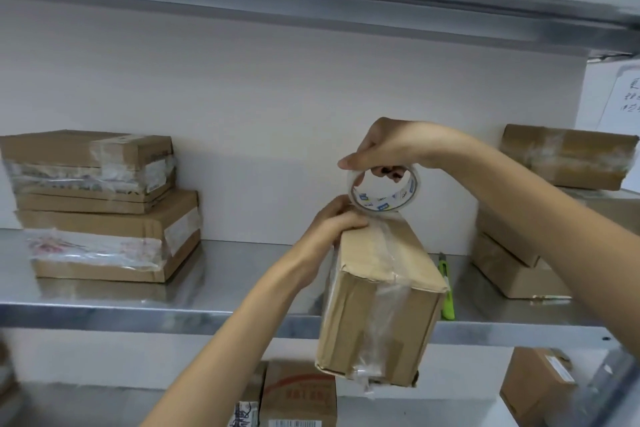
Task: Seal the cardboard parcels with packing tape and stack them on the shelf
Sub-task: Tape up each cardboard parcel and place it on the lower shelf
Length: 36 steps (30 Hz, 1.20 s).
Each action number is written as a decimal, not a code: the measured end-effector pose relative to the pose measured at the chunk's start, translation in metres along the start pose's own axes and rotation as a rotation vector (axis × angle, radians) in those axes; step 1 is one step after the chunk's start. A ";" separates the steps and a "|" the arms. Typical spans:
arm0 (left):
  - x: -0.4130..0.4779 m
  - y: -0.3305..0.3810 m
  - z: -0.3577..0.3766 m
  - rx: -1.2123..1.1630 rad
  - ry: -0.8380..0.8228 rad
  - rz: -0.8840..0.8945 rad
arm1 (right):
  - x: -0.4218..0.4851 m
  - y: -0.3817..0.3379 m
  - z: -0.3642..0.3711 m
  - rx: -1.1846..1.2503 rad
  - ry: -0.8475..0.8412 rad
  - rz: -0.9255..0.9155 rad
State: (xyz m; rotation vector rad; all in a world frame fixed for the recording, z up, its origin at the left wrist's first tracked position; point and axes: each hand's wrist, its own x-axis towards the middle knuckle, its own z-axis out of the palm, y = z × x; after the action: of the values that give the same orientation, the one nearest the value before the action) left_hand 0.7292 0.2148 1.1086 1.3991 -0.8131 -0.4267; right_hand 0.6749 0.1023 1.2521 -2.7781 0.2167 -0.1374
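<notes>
Parcel (377, 305) held up for taping in front of the metal shelf (207, 288).
At lower centre, the left hand (332, 222) has its grip clasped on the parcel's top far edge. The right hand (388, 149) has its grip hooked through the tape roll (377, 206) just above, with tape running onto the top. The parcel half hides a green cutter (447, 305). A taped stack (100, 204) sits mid left, piled cartons (512, 267) mid right, and lower boxes (298, 395) at bottom centre.

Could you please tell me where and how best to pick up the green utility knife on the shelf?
Pinch the green utility knife across its narrow body at the near end, coming from above and the right. It lies flat on the shelf pointing front to back, the held parcel crowds its left side, and the near end sits exposed by the front edge.
</notes>
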 end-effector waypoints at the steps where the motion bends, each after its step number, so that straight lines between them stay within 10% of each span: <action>1: -0.001 -0.002 0.001 -0.042 -0.004 -0.020 | -0.001 0.000 -0.001 0.002 -0.020 0.006; 15: -0.004 -0.023 -0.004 -0.195 0.043 0.171 | -0.038 0.053 -0.035 -0.272 -0.164 0.200; 29: -0.007 -0.020 -0.009 -0.154 0.082 0.245 | -0.039 0.091 0.025 0.027 -0.090 0.199; 36: -0.021 -0.036 0.013 -0.564 0.288 0.285 | -0.029 0.051 0.016 -0.089 0.009 0.156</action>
State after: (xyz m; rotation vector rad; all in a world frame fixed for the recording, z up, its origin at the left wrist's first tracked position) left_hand 0.7129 0.2154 1.0683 0.7819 -0.5823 -0.2012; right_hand 0.6415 0.0657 1.2170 -2.8347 0.4508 -0.1033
